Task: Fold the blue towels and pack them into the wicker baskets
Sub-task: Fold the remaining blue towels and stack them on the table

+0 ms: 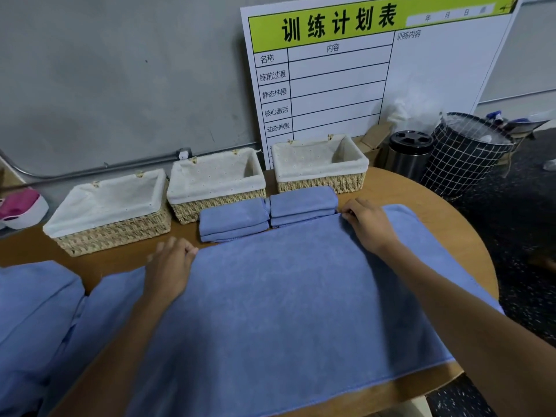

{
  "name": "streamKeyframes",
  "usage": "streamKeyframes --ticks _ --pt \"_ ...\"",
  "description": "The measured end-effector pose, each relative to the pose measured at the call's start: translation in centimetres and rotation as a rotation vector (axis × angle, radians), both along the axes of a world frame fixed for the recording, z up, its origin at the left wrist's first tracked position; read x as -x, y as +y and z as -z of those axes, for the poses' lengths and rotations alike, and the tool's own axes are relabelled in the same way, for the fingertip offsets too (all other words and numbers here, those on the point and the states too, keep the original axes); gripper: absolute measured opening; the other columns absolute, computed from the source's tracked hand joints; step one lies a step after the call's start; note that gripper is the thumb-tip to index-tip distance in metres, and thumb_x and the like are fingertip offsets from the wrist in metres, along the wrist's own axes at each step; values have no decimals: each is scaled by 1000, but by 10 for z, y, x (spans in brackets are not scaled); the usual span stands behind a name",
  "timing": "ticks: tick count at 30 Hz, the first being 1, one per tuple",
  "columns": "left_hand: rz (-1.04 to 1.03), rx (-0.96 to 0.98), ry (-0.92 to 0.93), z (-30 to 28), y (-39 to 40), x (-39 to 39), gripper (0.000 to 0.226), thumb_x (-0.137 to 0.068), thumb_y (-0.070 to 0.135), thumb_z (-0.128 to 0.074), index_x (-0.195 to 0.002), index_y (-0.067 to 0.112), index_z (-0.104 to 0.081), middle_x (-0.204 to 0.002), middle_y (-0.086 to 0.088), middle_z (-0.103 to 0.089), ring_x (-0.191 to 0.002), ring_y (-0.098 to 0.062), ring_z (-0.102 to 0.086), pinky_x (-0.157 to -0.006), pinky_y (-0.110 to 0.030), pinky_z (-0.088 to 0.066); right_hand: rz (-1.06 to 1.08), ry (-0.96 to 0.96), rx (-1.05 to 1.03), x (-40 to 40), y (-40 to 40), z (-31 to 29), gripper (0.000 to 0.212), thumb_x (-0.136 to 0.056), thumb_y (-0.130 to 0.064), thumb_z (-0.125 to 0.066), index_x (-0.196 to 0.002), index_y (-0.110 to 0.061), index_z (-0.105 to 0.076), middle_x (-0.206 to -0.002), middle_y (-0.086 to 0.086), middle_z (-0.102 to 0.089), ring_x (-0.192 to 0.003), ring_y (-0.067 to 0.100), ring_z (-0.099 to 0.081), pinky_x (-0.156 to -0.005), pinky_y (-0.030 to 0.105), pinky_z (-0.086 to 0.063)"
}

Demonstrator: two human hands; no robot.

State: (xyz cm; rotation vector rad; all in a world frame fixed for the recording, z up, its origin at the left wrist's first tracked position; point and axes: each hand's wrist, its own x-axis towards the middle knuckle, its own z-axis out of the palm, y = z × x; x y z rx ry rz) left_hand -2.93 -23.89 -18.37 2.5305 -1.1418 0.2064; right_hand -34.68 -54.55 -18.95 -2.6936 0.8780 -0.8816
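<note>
A large blue towel (288, 302) lies spread flat across the round wooden table (421, 188). My left hand (170, 266) rests flat on the towel's far left edge, fingers straight. At the far edge further right, my right hand (365, 222) has its fingertips curled on the hem. Two folded blue towels, one (233, 222) on the left and one (302, 204) on the right, lie just beyond the spread towel. Behind them stand three wicker baskets with white liners: left (111, 230), middle (216, 203), right (322, 182). All three look empty.
More blue towels (33, 302) are heaped at the left edge. A white and green board (361, 79) leans on the wall behind the right basket. Beside the table on the floor stand a steel bin (407, 155) and a black grid-pattern hamper (463, 158).
</note>
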Motion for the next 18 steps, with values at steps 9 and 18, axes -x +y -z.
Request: streamKeyframes --ticks 9,18 --pt "136 142 82 6 4 -19 12 -103 29 -54 -91 30 -52 -92 5 -62 -95 -28 -60 -80 -44 -38 18 -18 33 -3 -1 -2 7 -94 -4 -57 -93 -7 -63 -92 12 -61 -84 34 -52 -70 45 -44" --pt "171 328 28 -8 11 -18 28 -103 47 -43 -81 31 -51 -80 13 -54 -85 -22 -50 -78 -47 -35 69 -72 115 -1 -3 -7 7 -96 -9 -58 -96 -14 -63 -93 5 -60 -85 29 -49 -72 43 -41"
